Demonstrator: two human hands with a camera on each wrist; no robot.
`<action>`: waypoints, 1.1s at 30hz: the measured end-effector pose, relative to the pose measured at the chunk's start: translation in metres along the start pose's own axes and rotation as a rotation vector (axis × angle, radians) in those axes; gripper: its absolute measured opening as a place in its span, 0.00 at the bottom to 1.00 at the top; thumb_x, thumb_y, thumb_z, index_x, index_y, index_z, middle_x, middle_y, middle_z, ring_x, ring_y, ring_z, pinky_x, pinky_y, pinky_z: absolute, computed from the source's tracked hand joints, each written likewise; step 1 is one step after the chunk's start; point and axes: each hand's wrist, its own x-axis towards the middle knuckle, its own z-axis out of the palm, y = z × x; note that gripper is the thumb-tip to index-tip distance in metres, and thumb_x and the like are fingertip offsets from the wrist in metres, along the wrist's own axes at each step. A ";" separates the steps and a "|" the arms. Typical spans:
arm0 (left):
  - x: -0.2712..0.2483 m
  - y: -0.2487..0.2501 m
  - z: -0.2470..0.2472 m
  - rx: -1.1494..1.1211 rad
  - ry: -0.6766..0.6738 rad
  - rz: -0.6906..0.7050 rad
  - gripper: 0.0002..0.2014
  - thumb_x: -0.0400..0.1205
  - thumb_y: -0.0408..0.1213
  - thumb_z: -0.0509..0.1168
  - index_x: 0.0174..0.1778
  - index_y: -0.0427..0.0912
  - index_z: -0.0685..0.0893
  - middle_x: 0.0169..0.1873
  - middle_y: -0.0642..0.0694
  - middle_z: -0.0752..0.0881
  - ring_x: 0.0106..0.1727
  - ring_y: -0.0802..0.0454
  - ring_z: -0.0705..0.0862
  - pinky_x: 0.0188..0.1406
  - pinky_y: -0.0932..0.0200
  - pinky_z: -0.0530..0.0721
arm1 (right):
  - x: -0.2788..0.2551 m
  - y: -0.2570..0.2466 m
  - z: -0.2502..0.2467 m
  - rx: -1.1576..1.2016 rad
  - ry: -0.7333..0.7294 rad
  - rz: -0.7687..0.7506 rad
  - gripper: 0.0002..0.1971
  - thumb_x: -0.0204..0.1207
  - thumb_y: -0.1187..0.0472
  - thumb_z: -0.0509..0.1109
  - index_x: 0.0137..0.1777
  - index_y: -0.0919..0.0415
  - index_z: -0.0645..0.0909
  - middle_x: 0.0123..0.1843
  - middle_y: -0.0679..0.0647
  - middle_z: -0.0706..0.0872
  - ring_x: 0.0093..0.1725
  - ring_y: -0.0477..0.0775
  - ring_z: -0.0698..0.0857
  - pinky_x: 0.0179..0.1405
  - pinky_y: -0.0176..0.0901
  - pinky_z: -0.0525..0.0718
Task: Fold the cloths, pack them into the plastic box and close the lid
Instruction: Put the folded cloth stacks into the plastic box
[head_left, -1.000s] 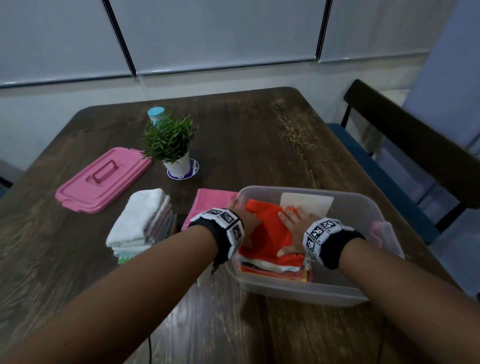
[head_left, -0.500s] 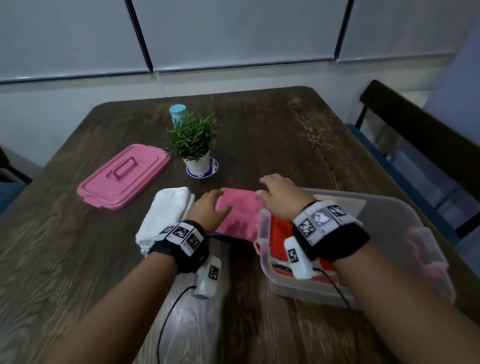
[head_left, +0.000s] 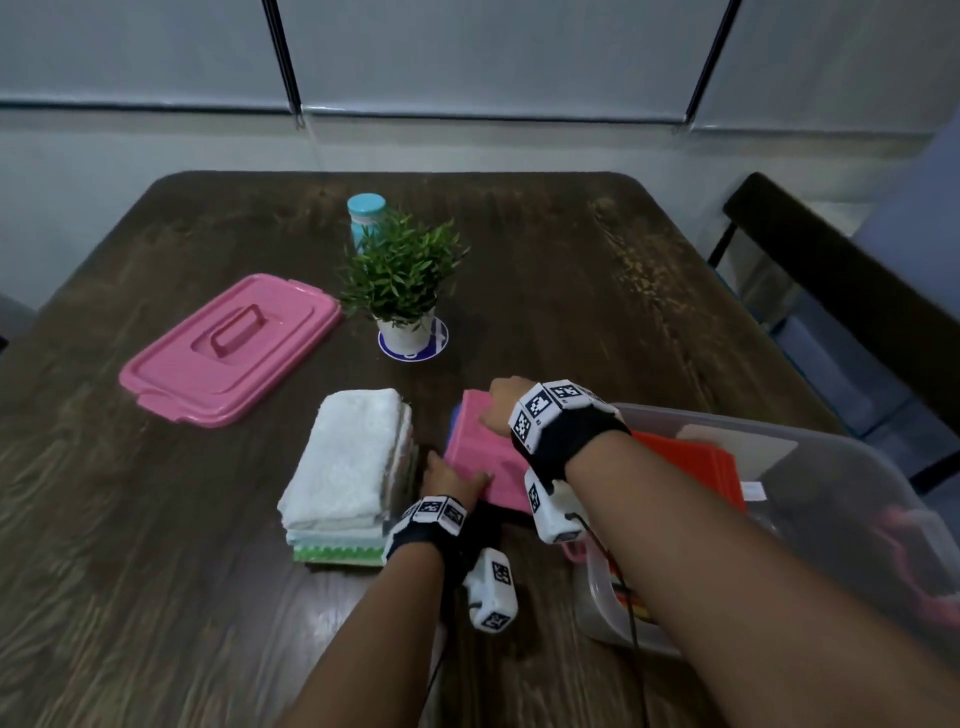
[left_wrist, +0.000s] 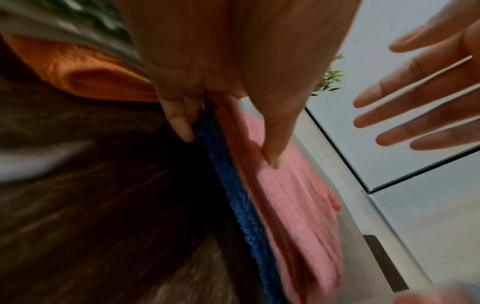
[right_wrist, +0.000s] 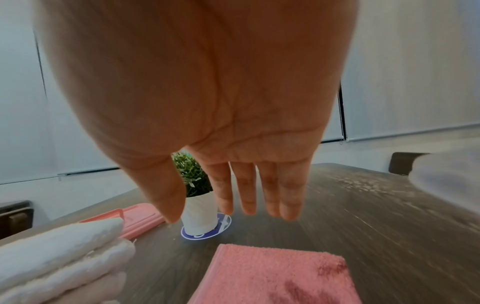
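A folded pink cloth (head_left: 480, 452) lies on a blue cloth (left_wrist: 233, 205) on the table, just left of the clear plastic box (head_left: 852, 467). My left hand (head_left: 457, 480) pinches the near edge of the pink and blue cloths, thumb on top (left_wrist: 270, 144) and fingers underneath. My right hand (head_left: 498, 410) hovers over the pink cloth's far end (right_wrist: 272, 273), fingers (right_wrist: 246, 195) straight and apart from the cloth. A red cloth (head_left: 691, 462) tops the pile inside the box. The pink lid (head_left: 228, 348) lies at the left.
A stack of folded white and pale cloths (head_left: 348, 467) sits left of the pink cloth. A small potted plant (head_left: 402, 280) on a blue coaster and a teal-capped bottle (head_left: 366, 213) stand behind. A dark chair (head_left: 841, 291) is at the table's right.
Both hands left the box and moved left to the pink cloth. My left hand took hold of its near edge; my right hand came over its far end.
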 end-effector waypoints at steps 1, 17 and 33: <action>0.000 0.001 -0.001 -0.015 -0.038 -0.031 0.45 0.73 0.48 0.76 0.78 0.31 0.61 0.70 0.33 0.75 0.69 0.36 0.77 0.66 0.48 0.75 | 0.006 0.001 0.003 -0.033 -0.018 0.015 0.15 0.79 0.60 0.64 0.62 0.65 0.82 0.63 0.61 0.85 0.56 0.63 0.85 0.54 0.50 0.84; -0.100 0.101 -0.100 -0.744 -0.101 0.377 0.33 0.57 0.51 0.72 0.57 0.42 0.80 0.47 0.39 0.87 0.45 0.42 0.86 0.44 0.48 0.86 | -0.030 0.051 -0.046 0.879 0.084 0.126 0.54 0.64 0.18 0.57 0.81 0.58 0.60 0.76 0.59 0.73 0.71 0.65 0.76 0.72 0.63 0.72; -0.199 0.132 -0.079 -0.764 -0.329 0.610 0.42 0.70 0.48 0.77 0.76 0.53 0.59 0.62 0.47 0.80 0.51 0.52 0.89 0.48 0.52 0.87 | -0.143 0.141 -0.066 1.444 0.096 -0.074 0.18 0.73 0.46 0.73 0.57 0.56 0.81 0.55 0.61 0.90 0.55 0.59 0.90 0.57 0.52 0.87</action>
